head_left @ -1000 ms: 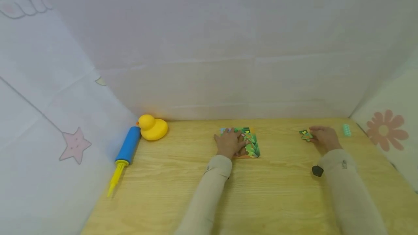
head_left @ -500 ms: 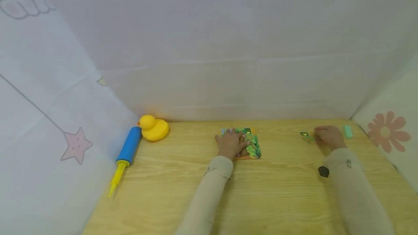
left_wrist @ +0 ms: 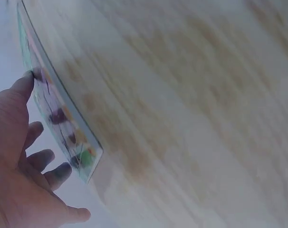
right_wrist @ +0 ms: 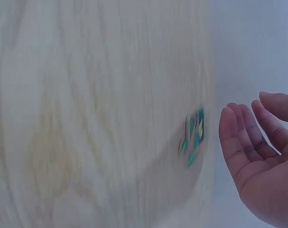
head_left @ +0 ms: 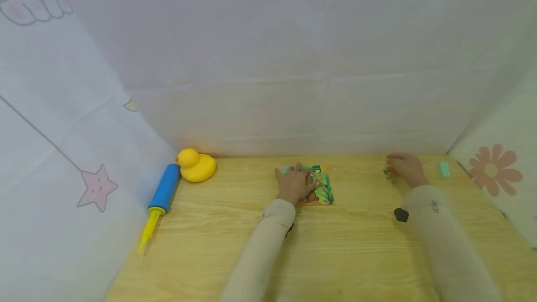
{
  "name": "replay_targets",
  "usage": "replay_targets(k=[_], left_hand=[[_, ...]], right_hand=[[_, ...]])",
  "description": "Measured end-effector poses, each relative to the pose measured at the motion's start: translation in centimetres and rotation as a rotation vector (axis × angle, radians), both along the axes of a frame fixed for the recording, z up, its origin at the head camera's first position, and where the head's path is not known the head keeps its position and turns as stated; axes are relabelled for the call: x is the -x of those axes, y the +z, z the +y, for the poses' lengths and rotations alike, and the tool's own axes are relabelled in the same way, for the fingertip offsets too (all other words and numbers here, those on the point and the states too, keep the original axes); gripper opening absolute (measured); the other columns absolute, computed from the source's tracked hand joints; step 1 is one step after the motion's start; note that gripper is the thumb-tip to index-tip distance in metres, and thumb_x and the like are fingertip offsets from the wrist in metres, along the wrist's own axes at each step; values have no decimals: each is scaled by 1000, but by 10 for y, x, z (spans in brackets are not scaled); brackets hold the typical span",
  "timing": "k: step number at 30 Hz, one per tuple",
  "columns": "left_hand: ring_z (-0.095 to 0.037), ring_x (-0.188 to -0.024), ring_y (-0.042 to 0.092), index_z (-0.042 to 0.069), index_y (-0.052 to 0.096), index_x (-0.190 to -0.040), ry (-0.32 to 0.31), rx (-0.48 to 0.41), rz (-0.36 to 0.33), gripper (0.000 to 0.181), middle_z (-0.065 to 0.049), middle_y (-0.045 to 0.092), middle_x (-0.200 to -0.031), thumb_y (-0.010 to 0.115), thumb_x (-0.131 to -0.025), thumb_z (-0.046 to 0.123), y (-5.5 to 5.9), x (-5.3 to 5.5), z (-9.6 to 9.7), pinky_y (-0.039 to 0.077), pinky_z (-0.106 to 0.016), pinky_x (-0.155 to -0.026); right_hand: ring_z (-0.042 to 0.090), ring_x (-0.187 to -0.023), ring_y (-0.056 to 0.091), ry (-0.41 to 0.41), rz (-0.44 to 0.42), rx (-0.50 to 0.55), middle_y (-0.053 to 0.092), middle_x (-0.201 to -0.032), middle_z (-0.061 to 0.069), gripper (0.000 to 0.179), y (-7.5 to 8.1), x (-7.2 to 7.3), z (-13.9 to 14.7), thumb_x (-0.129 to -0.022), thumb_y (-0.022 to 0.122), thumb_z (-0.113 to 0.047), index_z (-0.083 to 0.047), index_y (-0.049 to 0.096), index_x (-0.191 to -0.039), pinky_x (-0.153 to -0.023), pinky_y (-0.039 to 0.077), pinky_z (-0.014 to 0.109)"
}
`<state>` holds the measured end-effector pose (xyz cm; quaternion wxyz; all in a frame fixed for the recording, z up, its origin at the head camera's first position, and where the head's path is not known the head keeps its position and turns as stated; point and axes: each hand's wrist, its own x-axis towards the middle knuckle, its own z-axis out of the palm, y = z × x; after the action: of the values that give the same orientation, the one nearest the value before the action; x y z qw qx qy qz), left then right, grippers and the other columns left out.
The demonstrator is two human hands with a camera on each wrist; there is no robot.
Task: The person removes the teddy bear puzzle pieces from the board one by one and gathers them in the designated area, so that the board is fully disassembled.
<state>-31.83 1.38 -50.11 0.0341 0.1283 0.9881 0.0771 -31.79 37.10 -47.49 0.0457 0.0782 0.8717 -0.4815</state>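
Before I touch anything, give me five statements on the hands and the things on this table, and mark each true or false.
1. The left hand rests on the puzzle. True.
2. A loose piece lies on the table. True.
3. The right hand grips that piece. False: its fingers hold nothing, and the piece lies apart from them.
4. The duck sits by the blue end of the pump. True.
5. In the head view, the pump lies right of the puzzle. False: it lies to the left.
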Motion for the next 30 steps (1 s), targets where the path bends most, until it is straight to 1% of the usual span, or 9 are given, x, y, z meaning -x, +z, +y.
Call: replay_targets(k=[4,6,9,12,14,17,20,23,30], left_hand=[[-31,-152,32,34,43,-154,-10,12,36,71,0,37,-163,50,-95,71,1,2,-7,17,-75,-118],[-32,-154,29,37,41,-155,1,18,49,69,0,35,-164,48,-95,71,-2,7,-11,16,-75,-118],[-31,-156,25,37,37,-157,28,21,32,71,-1,32,-167,45,-96,72,-1,11,-16,12,-75,-119],[-30,-158,20,35,34,-158,51,18,-3,78,-1,28,-169,44,-93,77,0,12,-21,8,-73,-121],[-29,-158,19,33,34,-159,58,4,-19,82,-2,27,-169,43,-92,79,2,11,-25,5,-71,-122],[-28,-157,23,30,39,-157,60,-10,-7,82,-3,30,-167,45,-92,78,3,9,-30,6,-70,-123],[-27,-155,27,29,42,-156,60,-12,12,79,-4,34,-166,46,-92,77,6,6,-33,9,-69,-123],[-27,-155,28,30,41,-156,61,-8,1,79,-4,34,-166,46,-93,76,6,4,-34,10,-68,-124],[-24,-155,30,28,39,-158,59,-16,-49,77,-2,34,-166,45,-96,73,2,3,-33,14,-63,-126]], right_hand=[[9,-100,71,20,-28,43,44,-152,30,56,7,7,-26,-106,49,-29,5,43,-150,-100,57,38],[8,-101,71,23,-37,76,45,-152,30,56,8,12,-38,-106,51,-29,5,44,-149,-102,55,39],[6,-98,71,24,-43,125,48,-150,30,53,10,18,-56,-106,52,-27,6,47,-147,-104,54,40],[7,-97,71,32,-49,147,50,-148,29,51,12,22,-75,-106,52,-25,5,49,-146,-106,53,42],[9,-97,70,42,-53,152,51,-147,28,50,12,25,-87,-105,54,-24,5,51,-145,-106,53,44],[17,-103,70,60,-55,165,53,-146,28,49,12,28,-106,-105,55,-23,6,52,-144,-107,52,46],[26,-107,70,73,-52,160,56,-142,27,45,9,31,-125,-103,55,-19,6,55,-141,-105,53,46],[30,-107,69,82,-63,158,60,-137,27,42,5,33,-142,-101,55,-14,8,58,-137,-100,57,42],[15,-84,71,109,-99,145,71,-116,24,37,-2,34,-174,-99,57,-12,9,64,-129,-85,62,31]])
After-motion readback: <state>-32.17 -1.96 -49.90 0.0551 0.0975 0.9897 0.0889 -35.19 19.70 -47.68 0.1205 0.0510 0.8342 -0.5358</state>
